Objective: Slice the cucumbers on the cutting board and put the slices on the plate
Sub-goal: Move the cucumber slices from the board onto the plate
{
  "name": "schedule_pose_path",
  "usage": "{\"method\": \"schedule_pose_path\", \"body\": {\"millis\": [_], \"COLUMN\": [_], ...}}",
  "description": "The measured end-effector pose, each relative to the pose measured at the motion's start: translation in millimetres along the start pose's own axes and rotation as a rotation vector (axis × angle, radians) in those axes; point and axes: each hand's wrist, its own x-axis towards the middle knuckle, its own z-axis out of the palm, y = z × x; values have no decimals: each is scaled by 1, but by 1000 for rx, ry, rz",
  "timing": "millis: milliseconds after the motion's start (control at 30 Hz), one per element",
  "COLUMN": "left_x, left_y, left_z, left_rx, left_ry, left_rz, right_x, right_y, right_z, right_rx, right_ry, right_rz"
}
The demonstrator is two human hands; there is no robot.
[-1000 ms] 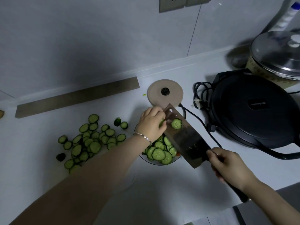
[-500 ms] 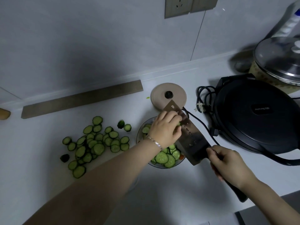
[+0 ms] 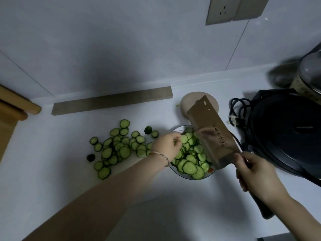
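Clears the cleaver [image 3: 212, 133] of its last slice, drops the left hand [image 3: 167, 145] to the plate [image 3: 181, 127] left edge, fingers curled on something or nothing, cannot tell, keeps the right hand [image 3: 257, 173] wrapped round the handle, leaves the loose slices [image 3: 119, 146] further left still to ferry.

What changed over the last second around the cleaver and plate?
The left hand came off the cleaver blade and moved left to the left rim of the plate; the slice that sat on the blade is gone. Unchanged: right hand grips the cleaver's handle over the plate; loose slices lie on the counter.
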Motion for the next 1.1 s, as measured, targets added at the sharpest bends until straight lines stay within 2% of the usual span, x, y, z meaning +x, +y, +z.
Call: {"method": "schedule_pose_path", "body": {"millis": [100, 200, 267, 400, 633, 867, 1000, 1100], "left_x": [-14, -15, -5, 26, 46, 29, 9, -4], "left_y": [-44, -84, -104, -121, -135, -136, -138, -138], "left_z": [-25, -46, -51, -49, -43, -47, -41, -33], "left_rx": [161, 274, 330, 296, 398, 244, 248, 262], "left_ry": [17, 21, -46, -212, -250, -316, -262, -188], "left_rz": [-82, -34, -11, -98, -96, -25, 11, -54], "right_x": [-3, -6, -10, -22, -40, -50, -52, -50], "right_y": [-14, -22, -25, -27, -23, -18, -16, -13], "right_z": [21, 50, 68, 98, 125, 134, 140, 147], "right_rx": [47, 78, 87, 97, 72, 50, 11, 28], "right_ry": [-38, -81, -104, -117, -162, -129, -102, -114], "right_rz": [4, 24, 35, 60, 101, 169, 155, 176]}}
